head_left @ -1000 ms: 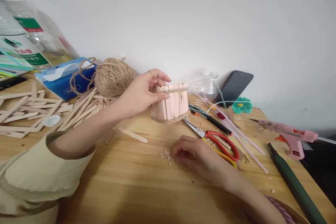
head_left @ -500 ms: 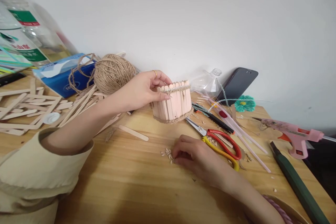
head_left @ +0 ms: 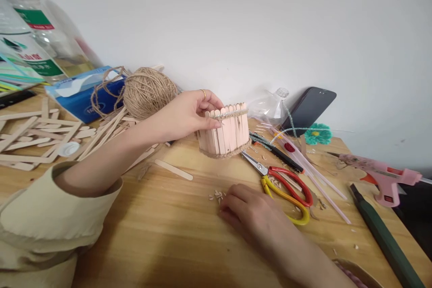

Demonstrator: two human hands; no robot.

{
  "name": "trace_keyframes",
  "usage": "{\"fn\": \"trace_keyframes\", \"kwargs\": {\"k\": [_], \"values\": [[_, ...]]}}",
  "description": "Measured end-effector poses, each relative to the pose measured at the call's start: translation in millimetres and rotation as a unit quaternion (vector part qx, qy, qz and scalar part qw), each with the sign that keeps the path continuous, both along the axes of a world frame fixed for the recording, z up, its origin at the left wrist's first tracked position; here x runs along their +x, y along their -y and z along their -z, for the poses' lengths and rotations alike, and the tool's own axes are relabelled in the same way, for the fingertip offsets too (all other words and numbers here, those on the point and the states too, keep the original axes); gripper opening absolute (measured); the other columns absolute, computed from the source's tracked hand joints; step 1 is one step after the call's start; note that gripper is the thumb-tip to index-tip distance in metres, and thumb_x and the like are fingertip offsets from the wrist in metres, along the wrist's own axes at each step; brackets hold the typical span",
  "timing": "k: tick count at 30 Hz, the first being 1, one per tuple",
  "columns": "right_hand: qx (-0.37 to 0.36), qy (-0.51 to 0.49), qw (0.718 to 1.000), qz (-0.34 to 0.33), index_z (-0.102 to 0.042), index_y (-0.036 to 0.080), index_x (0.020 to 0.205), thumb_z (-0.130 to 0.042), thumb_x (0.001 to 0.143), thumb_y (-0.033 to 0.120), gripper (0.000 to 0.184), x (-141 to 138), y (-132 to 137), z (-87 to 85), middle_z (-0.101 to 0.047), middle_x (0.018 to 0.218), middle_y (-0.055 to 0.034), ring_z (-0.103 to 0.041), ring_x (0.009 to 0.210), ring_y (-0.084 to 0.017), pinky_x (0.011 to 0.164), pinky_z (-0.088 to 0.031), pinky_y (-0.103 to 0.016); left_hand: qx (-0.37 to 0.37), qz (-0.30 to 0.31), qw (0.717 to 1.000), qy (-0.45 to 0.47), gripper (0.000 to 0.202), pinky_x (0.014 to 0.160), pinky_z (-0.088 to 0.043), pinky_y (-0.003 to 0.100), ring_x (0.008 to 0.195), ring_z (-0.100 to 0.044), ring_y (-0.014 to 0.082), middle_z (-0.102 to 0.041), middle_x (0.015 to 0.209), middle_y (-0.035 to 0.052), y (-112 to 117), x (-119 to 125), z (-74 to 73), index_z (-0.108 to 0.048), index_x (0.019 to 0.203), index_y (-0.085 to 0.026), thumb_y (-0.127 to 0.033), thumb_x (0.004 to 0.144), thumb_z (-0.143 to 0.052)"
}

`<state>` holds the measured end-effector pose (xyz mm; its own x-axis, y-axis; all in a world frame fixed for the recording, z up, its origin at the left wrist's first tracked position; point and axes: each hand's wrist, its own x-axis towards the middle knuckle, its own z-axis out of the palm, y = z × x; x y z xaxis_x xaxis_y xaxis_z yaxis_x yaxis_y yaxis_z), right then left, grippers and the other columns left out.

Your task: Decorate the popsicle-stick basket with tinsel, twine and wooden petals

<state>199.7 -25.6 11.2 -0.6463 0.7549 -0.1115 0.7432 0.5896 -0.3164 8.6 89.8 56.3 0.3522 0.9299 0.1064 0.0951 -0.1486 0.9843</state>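
My left hand grips the rim of a small craft-stick container, thumb outside and fingers behind it. Its upright sticks have rounded tops, a twine band near the rim and a braided cord at the base. It is held slightly tilted above the table. My right hand is low on the wooden tabletop, fingers curled together beside small wood chips; its fingertips are hidden, so what they hold cannot be seen. Red-and-yellow-handled scissors lie open just beyond it. A single craft stick lies to the left.
At left are loose craft sticks, a twine ball, a blue tissue pack and plastic bottles. At right are a phone, a green yarn flower, a pink glue gun and a dark green tool.
My right hand has shifted slightly down and toward me beside the wood chips, fingers still curled. My left hand keeps its hold on the container. The view has moved a little.
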Motion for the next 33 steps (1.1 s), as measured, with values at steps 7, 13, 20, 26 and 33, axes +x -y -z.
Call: {"fn": "trace_keyframes", "kwargs": {"k": [7, 13, 20, 26, 33], "values": [[-0.074, -0.059, 0.995, 0.011, -0.058, 0.017, 0.08, -0.049, 0.087, 0.013, 0.012, 1.8, -4.6, -6.2, -0.059, 0.082, -0.0029, -0.056, 0.07, -0.014, 0.062, -0.045, -0.025, 0.005, 0.006, 1.0, -0.02, 0.021, 0.067, -0.049, 0.029, 0.077, -0.065, 0.0194, -0.071, 0.079, 0.0029, -0.1, 0.4, -1.1, -0.064, 0.081, -0.016, -0.009, 0.062, -0.069], [0.028, -0.09, 0.995, 0.045, -0.058, 0.016, 0.083, -0.04, 0.085, 0.008, 0.019, 2.9, -20.1, -3.0, -0.06, 0.081, -0.0057, -0.057, 0.072, -0.016, 0.063, -0.046, -0.028, 0.01, 0.016, 1.0, -0.019, 0.02, 0.069, -0.049, 0.031, 0.077, -0.065, 0.0201, -0.071, 0.078, 0.0024, -1.2, -0.7, 0.3, -0.064, 0.079, -0.017, -0.01, 0.061, -0.07], [0.064, -0.094, 0.99, 0.088, -0.051, 0.016, 0.09, -0.033, 0.083, 0.006, 0.022, 11.9, -30.2, 10.2, -0.058, 0.066, -0.0021, -0.054, 0.058, -0.016, 0.052, -0.042, -0.026, 0.005, 0.026, 0.999, -0.022, 0.022, 0.071, -0.049, 0.03, 0.078, -0.065, 0.0192, -0.07, 0.08, 0.0021, -2.4, -1.4, -0.2, -0.062, 0.082, -0.015, -0.012, 0.061, -0.069], [-0.016, -0.113, 0.993, 0.031, -0.057, 0.019, 0.089, -0.043, 0.09, 0.015, 0.015, 16.5, -24.8, 8.4, -0.061, 0.087, -0.0035, -0.059, 0.077, -0.014, 0.068, -0.047, -0.024, -0.001, 0.03, 0.999, -0.038, 0.023, 0.07, -0.048, 0.028, 0.08, -0.065, 0.0177, -0.069, 0.081, 0.0008, -2.5, -1.6, -2.1, -0.062, 0.084, -0.015, -0.01, 0.062, -0.067], [-0.086, -0.121, 0.988, 0.041, -0.058, 0.017, 0.082, -0.047, 0.087, 0.012, 0.013, 15.8, -23.0, 7.4, -0.057, 0.084, -0.0039, -0.055, 0.075, -0.014, 0.068, -0.046, -0.027, -0.009, 0.029, 0.999, -0.029, 0.021, 0.065, -0.048, 0.026, 0.073, -0.065, 0.0174, -0.069, 0.076, 0.0016, -2.1, 0.0, -2.8, -0.064, 0.081, -0.014, -0.006, 0.062, -0.067]]}}
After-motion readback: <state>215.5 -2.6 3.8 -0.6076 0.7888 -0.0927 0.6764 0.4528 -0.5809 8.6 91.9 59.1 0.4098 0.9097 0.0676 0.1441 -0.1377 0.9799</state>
